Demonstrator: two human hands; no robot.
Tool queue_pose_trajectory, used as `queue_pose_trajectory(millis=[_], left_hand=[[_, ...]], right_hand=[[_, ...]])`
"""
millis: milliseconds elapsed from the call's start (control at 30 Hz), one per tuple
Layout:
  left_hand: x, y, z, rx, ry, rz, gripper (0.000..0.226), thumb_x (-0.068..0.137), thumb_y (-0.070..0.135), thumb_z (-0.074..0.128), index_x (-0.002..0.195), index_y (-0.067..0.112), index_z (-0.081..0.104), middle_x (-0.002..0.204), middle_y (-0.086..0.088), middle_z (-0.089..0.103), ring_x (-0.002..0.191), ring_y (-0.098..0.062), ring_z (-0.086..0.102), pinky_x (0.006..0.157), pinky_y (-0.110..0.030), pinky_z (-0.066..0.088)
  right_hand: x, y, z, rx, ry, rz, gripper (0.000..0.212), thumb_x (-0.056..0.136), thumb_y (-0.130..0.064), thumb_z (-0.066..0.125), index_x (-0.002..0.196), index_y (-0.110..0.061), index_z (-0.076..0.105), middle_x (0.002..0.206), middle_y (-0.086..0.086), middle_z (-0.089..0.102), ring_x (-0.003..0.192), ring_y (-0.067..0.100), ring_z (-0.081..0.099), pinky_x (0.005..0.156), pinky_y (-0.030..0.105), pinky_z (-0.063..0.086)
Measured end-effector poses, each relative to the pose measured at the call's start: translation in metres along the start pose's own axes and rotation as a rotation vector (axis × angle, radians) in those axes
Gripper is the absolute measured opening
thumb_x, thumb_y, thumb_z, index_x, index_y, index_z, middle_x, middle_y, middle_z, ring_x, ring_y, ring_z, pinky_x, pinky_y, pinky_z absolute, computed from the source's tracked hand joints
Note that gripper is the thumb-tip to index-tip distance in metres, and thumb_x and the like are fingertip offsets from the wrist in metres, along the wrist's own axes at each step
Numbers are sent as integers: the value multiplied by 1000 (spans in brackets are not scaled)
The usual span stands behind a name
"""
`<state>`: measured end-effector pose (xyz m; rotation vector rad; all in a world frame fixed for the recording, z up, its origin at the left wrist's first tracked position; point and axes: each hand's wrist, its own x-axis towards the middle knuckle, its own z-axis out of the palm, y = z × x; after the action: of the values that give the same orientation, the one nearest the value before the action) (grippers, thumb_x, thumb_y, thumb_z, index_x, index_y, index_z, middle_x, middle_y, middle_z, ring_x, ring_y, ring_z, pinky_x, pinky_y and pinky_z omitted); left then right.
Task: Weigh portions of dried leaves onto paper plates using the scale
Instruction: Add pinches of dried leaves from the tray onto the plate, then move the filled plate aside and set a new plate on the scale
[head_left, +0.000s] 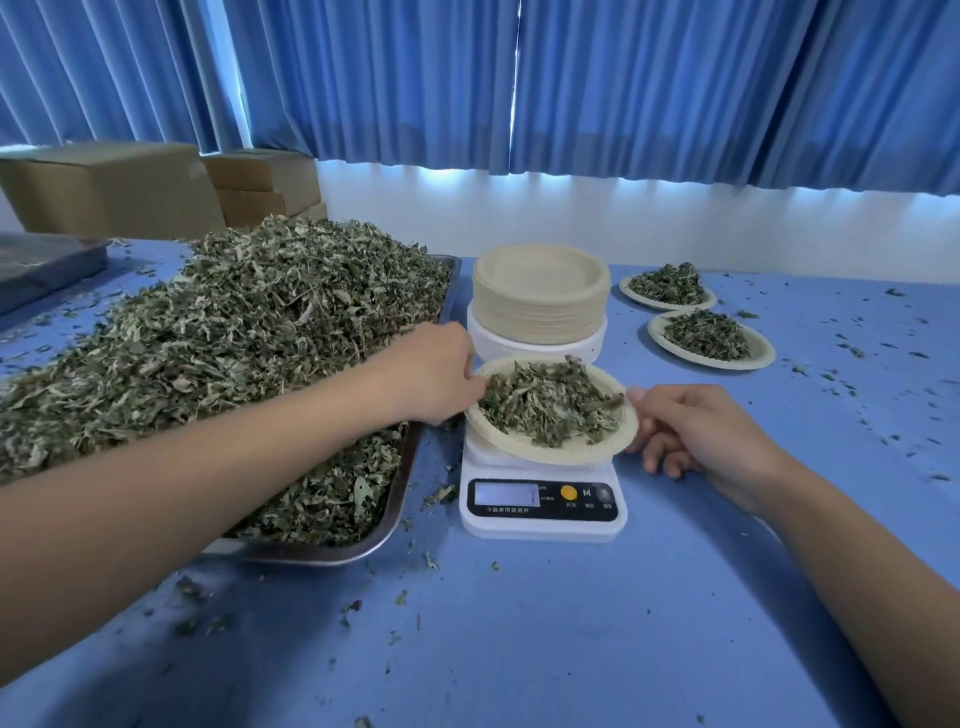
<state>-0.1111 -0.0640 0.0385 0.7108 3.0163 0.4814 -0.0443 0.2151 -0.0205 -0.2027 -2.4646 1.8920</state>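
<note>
1. Fingers of the right hand, in the head view, are clamped on the paper plate at its rim right of the scale, thumb above and the rest curled beneath. While they bear on it, any reading is likely false.
2. The left hand has its fingers bunched at the plate's rim left of the scale, among the dried leaves; whether they pinch any, I cannot tell.
3. The plate sits tilted on the scale, so a nudge could spill leaves onto the counter.
4. The display is washed out and easy to misread.
5. The stack of plates just behind the scale could brush the plate and skew the weight.
</note>
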Motion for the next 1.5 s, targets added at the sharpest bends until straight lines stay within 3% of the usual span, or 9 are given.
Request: queue_pose_trajectory(millis=[167, 367, 633, 767, 1000, 1100, 1267, 1367, 1500], left_hand=[[12, 20, 6, -131, -52, -62, 23, 93, 19, 58, 75, 7, 65, 56, -3, 71, 52, -11, 68, 66, -32, 61], [32, 59, 17, -485, -56, -180, 18, 94, 12, 59, 83, 0, 65, 60, -12, 67, 58, -25, 55, 47, -26, 41], [72, 137, 66, -754, -137, -261, 20, 92, 0, 59, 73, -1, 54, 40, -8, 55, 29, -14, 46, 34, -18, 38], [94, 169, 85, -772, -162, -271, 7, 94, 0, 60, 94, -3, 53, 54, -11, 59, 30, -11, 52, 35, -22, 49], [113, 189, 108, -925, -210, -335, 16, 95, -1, 60, 84, 4, 49, 66, -12, 55, 31, -9, 55, 38, -25, 54], [115, 191, 111, -954, -221, -319, 14, 95, 1, 59, 82, 4, 56, 72, -16, 63, 39, -10, 60, 40, -23, 54], [115, 192, 109, -962, -208, -278, 23, 95, 5, 56, 115, -6, 55, 108, -24, 66, 48, -16, 66, 45, -24, 55], [106, 182, 97, -876, -169, -140, 12, 93, 7, 56, 103, -1, 56, 90, -14, 61, 60, -18, 66, 49, -27, 58], [89, 153, 68, -700, 14, 119, 11, 90, 11, 57, 93, 6, 67, 81, -7, 64, 81, -24, 69, 54, -29, 59]], right_hand=[[-4, -7, -10, 115, 8, 73, 24, 98, -21, 66, 80, -7, 57, 62, 8, 54, 46, 17, 57, 40, 23, 39], [-7, -12, -45, 39, 172, 89, 21, 97, -14, 66, 80, -4, 60, 54, 5, 55, 41, 13, 54, 38, 22, 39], [-1, 12, -115, -230, 502, 194, 37, 92, -18, 69, 60, -2, 59, 46, 10, 50, 50, 24, 38, 50, 29, 32], [11, 29, -137, -334, 634, 303, 45, 90, -23, 74, 57, -8, 47, 55, 13, 48, 54, 26, 42, 59, 33, 36], [14, 40, -150, -463, 798, 392, 29, 92, -27, 69, 74, -9, 55, 69, 13, 57, 57, 27, 50, 50, 28, 35], [13, 39, -150, -487, 832, 397, 22, 95, -27, 59, 82, -10, 52, 80, 14, 55, 70, 31, 51, 61, 31, 39], [4, 32, -143, -545, 893, 412, 23, 102, -28, 46, 99, -7, 57, 118, 22, 56, 88, 39, 57, 75, 40, 42], [-5, 19, -133, -597, 997, 266, 36, 103, -31, 43, 122, -5, 59, 138, 22, 47, 92, 43, 58, 80, 44, 43], [-6, -12, -97, -538, 931, -212, 26, 99, -27, 50, 95, -11, 71, 88, 10, 69, 78, 35, 61, 67, 37, 46]])
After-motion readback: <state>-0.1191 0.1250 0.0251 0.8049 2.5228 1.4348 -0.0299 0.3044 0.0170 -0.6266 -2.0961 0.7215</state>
